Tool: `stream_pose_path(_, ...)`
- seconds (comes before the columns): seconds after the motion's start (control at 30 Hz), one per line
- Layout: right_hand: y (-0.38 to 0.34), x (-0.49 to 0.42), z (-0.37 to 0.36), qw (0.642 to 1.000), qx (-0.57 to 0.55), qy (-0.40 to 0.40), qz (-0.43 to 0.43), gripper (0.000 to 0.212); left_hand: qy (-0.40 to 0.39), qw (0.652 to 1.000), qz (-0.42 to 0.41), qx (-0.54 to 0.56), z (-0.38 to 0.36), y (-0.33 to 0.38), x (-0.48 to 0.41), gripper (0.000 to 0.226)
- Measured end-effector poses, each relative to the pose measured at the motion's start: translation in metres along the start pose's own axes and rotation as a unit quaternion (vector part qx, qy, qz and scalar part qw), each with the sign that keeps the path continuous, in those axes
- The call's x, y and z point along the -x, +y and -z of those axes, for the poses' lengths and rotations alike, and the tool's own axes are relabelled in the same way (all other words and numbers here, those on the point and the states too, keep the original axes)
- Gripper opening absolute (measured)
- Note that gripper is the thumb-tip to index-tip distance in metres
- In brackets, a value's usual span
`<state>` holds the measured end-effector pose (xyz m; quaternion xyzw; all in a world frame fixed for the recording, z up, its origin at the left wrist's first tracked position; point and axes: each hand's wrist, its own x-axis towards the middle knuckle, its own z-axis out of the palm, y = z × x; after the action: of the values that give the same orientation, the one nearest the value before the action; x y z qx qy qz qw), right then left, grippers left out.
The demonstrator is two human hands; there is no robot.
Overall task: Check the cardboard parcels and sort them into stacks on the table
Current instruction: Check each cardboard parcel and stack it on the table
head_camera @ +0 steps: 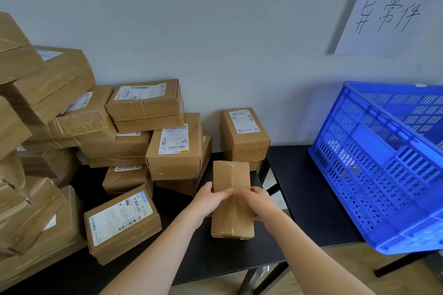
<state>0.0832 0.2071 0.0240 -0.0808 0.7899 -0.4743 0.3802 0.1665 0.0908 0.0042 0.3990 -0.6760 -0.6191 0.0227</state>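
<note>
1. A blue crate with perforated walls stood at the right.
2. A white sheet bearing handwritten characters hung taped to the wall above it.
3. The wall was pale grey.
4. Wood-toned floor showed lower right.

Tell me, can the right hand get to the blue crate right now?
Probably yes: nothing stands on the table between the right hand and the crate, though it holds a parcel together with the left hand.
</note>
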Motion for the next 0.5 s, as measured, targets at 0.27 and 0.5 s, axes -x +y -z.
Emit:
stream_pose_path(0.27, -0.006, 0.001, 0.003, 0.991, -0.126, 0.031, 0.009, 0.047, 0.018, 0.987, 0.017, 0.156, 0.007, 0.011, 0.006, 0.075)
stream_pose_path(0.5, -0.014, 0.006, 0.010, 0.985, -0.161, 0.062, -0.005, 0.059, 0.020, 0.974, 0.031, 0.225, 0.010, 0.014, 0.010, 0.078)
